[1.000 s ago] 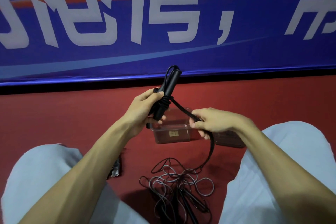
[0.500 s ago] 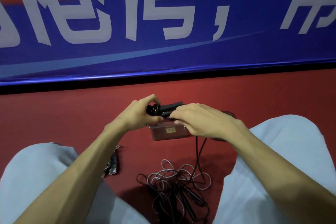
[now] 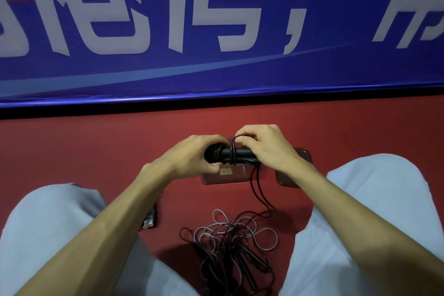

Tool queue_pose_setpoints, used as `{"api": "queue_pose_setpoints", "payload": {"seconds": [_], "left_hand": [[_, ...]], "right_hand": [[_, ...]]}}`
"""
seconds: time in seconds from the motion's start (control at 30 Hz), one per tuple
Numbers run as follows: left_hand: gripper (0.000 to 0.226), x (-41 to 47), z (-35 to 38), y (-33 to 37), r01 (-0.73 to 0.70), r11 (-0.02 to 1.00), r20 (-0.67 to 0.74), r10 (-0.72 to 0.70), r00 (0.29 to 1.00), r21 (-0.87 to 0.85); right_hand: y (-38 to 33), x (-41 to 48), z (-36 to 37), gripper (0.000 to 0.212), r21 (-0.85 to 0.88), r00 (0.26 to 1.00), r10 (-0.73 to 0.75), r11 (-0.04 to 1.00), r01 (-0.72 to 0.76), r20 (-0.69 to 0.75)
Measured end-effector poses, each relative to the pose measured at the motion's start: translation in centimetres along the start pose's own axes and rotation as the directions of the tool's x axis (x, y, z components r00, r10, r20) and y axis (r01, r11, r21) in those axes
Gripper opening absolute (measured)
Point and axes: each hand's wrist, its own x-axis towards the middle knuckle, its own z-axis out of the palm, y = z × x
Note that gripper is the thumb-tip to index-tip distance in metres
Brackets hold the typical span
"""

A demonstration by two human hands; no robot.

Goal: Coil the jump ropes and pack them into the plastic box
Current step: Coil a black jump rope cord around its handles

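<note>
Currently mid-wrap. Left hand (image 3: 194,154) is curled round one end of the black handles (image 3: 240,152), which are held level above the floor (image 3: 96,146). Right hand (image 3: 266,149) grips the other end, its fingertips pinching a loop of cord (image 3: 232,145) over them. Slack cord trails down to the tangle of ropes (image 3: 230,235) on the floor. Plastic box (image 3: 230,176) sits directly beneath the hands; what looks like its lid (image 3: 304,154) lies just beside it, right. Grey bundle (image 3: 149,220) lies left of the tangle.

Judgement: the cord is thin, limp and springy, so turns will likely slide off the smooth handles. Grip the handles firmly, thumb pinning the last turn, and keep tension. Light load.
</note>
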Motion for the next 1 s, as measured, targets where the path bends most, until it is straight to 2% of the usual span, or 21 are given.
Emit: {"api": "queue_pose_setpoints", "payload": {"seconds": [0.13, 0.2, 0.3, 0.4, 0.47, 0.53, 0.6, 0.7, 0.73, 0.83, 0.93, 1.0], "left_hand": [[0.073, -0.4, 0.2, 1.2, 0.106, 0.994, 0.043, -0.105, 0.994, -0.004], [0.079, -0.4, 0.3, 1.7, 0.144, 0.989, -0.008, -0.144, 0.99, 0.029], [0.069, -0.2, 0.5, 2.1, 0.157, 0.987, -0.059, -0.155, 0.986, 0.027], [0.043, -0.2, 0.5, 2.0, 0.133, 0.986, -0.026, -0.137, 0.99, -0.102], [0.031, -0.2, 0.2, 2.3, 0.13, 0.968, -0.004, -0.134, 0.991, -0.216], [0.026, -0.3, -0.2, 2.5, 0.135, 0.926, 0.03, -0.133, 0.991, -0.352], [0.023, -0.4, -0.7, 2.5, 0.144, 0.845, 0.06, -0.133, 0.989, -0.515], [0.031, -0.4, -1.2, 2.5, 0.157, 0.712, 0.02, -0.196, 0.98, -0.684], [0.039, -0.4, -1.3, 2.4, 0.153, 0.68, -0.003, -0.222, 0.975, -0.717], [0.05, -0.2, -1.4, 2.7, 0.112, 0.615, -0.054, -0.245, 0.968, -0.78], [0.038, -0.2, -1.4, 3.2, 0.116, 0.543, -0.049, -0.28, 0.959, -0.831], [0.028, -0.2, -1.3, 3.2, 0.138, 0.539, -0.043, -0.31, 0.95, -0.831]], "right_hand": [[-0.3, -0.1, 0.3, 0.013, 0.026, 0.999, 0.052, 0.998, -0.052, -0.004], [-0.2, 0.1, 0.3, 0.009, 0.045, 0.997, 0.075, 0.996, -0.075, -0.007], [0.0, 0.2, 0.0, 0.01, 0.121, 0.991, 0.132, 0.984, -0.133, 0.016], [0.3, 0.4, -0.6, 0.014, 0.309, 0.978, 0.205, 0.928, -0.207, 0.041], [0.4, 0.4, -1.1, 0.014, 0.462, 0.969, 0.221, 0.852, -0.245, 0.107], [0.6, 0.5, -1.4, 0.012, 0.608, 0.949, 0.214, 0.73, -0.314, 0.232], [0.7, 0.6, -1.4, 0.025, 0.7, 0.925, 0.199, 0.607, -0.376, 0.324], [0.5, 0.9, -1.5, 0.03, 0.8, 0.915, 0.238, 0.445, -0.402, 0.327], [0.4, 0.9, -1.5, 0.027, 0.813, 0.919, 0.225, 0.432, -0.391, 0.323], [0.3, 0.9, -1.6, 0.018, 0.767, 0.929, 0.126, 0.532, -0.359, 0.348], [0.3, 0.8, -1.7, 0.015, 0.658, 0.919, 0.079, 0.675, -0.335, 0.387], [0.4, 0.7, -1.6, 0.02, 0.538, 0.906, 0.085, 0.78, -0.319, 0.415]]}}
